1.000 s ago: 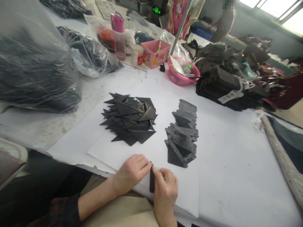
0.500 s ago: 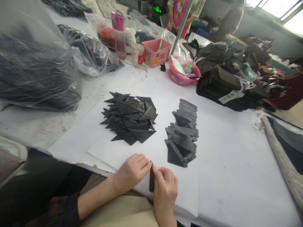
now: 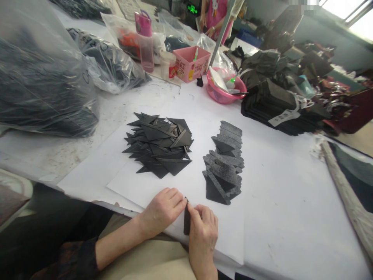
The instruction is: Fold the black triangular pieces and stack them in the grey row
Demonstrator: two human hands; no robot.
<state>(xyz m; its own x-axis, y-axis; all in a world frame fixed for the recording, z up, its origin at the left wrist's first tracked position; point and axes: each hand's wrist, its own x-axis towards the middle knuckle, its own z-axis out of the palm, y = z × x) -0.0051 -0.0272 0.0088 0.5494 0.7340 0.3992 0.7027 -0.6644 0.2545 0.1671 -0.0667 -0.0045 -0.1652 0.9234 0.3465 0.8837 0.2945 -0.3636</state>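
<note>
A small dark piece (image 3: 187, 222), folded or narrow, stands between my hands at the front edge of the white paper. My left hand (image 3: 164, 210) has its fingers pressed together at the piece's far tip. From the other side, my right hand (image 3: 204, 229) pinches the same piece near that tip, its fingers curled. Beyond my left hand lies a heap of black triangular pieces (image 3: 159, 146). Overlapping grey-speckled strips (image 3: 225, 165) with some black triangular flaps lie in a column beyond my right hand.
A large plastic bag (image 3: 43, 85) of dark material stands at left. Farther back are a pink bottle (image 3: 145, 46), a jar (image 3: 167, 66), a pink box (image 3: 186, 72) and a pink basin (image 3: 221, 96). Stacked black pieces (image 3: 268, 103) sit at right. Another person (image 3: 215, 19) stands behind.
My hands and the dark piece keep almost the same pose. The view has shifted very slightly, and the person at the back has moved their arms.
</note>
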